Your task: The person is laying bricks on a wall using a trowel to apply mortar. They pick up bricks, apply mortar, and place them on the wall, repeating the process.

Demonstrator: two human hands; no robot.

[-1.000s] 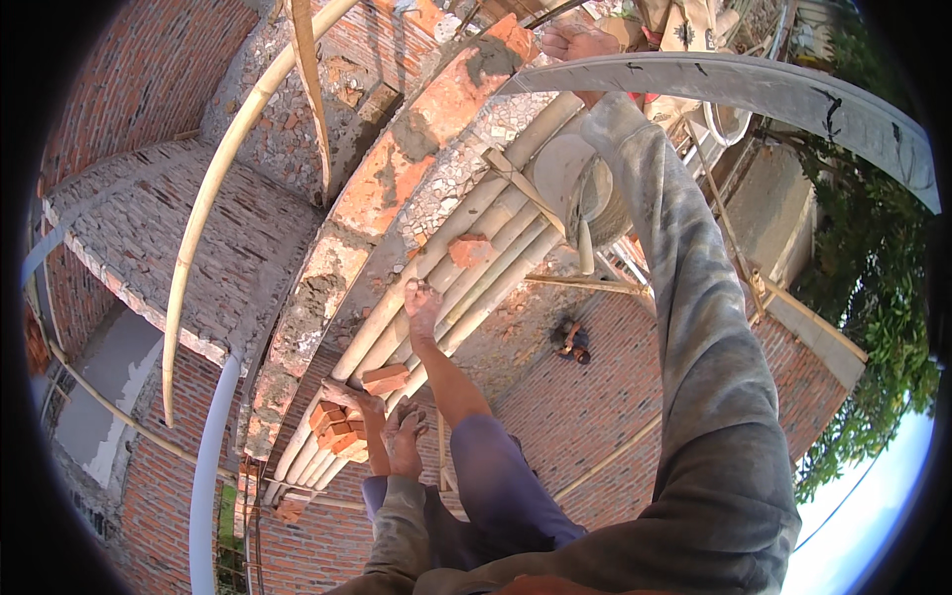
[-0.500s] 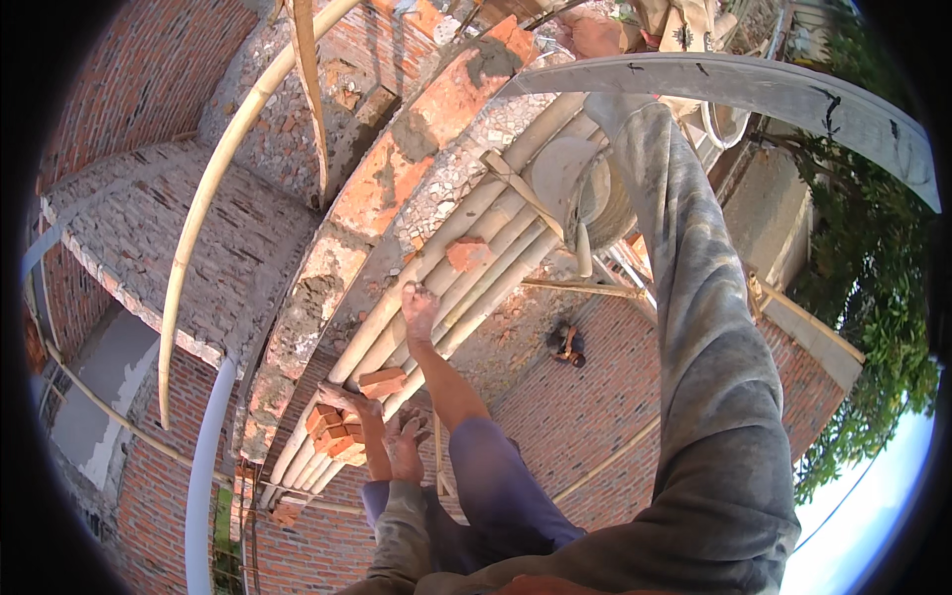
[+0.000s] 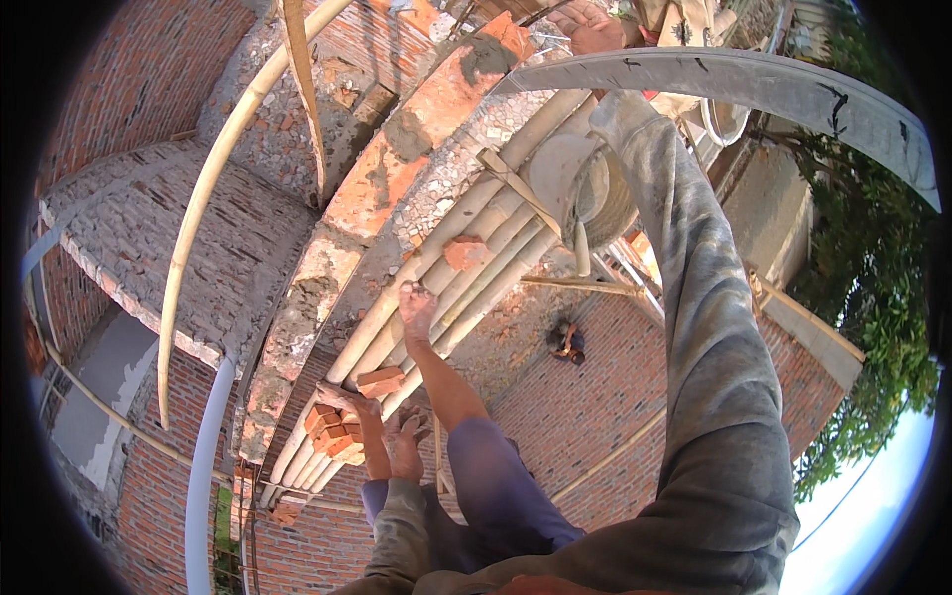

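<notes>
Reach along the brick wall [image 3: 347, 215] seems the step in hand, right hand [image 3: 593, 30] open beyond the grey strip [image 3: 739, 79], left hand [image 3: 405, 451] open, apparently empty, the next move likely needing steady balance

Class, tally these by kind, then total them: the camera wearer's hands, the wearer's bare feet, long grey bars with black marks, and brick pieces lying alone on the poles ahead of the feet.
Hands: 2 (left hand, right hand)
Bare feet: 2 (left foot, right foot)
Grey bar: 1
Lone brick piece: 1
Total: 6
</notes>
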